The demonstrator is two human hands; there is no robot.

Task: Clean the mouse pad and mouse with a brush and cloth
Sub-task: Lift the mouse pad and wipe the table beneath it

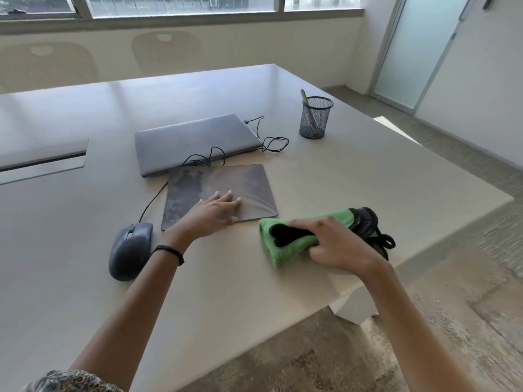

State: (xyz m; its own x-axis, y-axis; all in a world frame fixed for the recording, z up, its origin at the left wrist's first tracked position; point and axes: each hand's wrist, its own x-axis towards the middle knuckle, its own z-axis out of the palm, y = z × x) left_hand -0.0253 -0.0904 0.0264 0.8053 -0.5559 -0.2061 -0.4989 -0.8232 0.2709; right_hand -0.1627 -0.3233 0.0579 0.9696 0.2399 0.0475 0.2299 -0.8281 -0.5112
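A person's left hand (210, 215) lies flat on the near part of a dark, mottled mouse pad (226, 179), its grip wide, with the fingers spread and straight. The right hand (336, 244) has its grip closed round a green cloth (271, 256) near the right edge of a pale table (254, 292). The cloth is bunched, with a black patch showing at its fold. A dark bundle (365, 222) with a looped strap lies just behind the cloth. A grey wired mouse (130, 250) sits on the table just left of the pad, beside the left wrist, which wears a black band (169, 251). Behind the pad lies a closed grey laptop (195, 142) with a black cable (271, 142) coiled at its right. Farther right stands a black mesh cup (315, 117) holding a pale-handled stick (305, 99).
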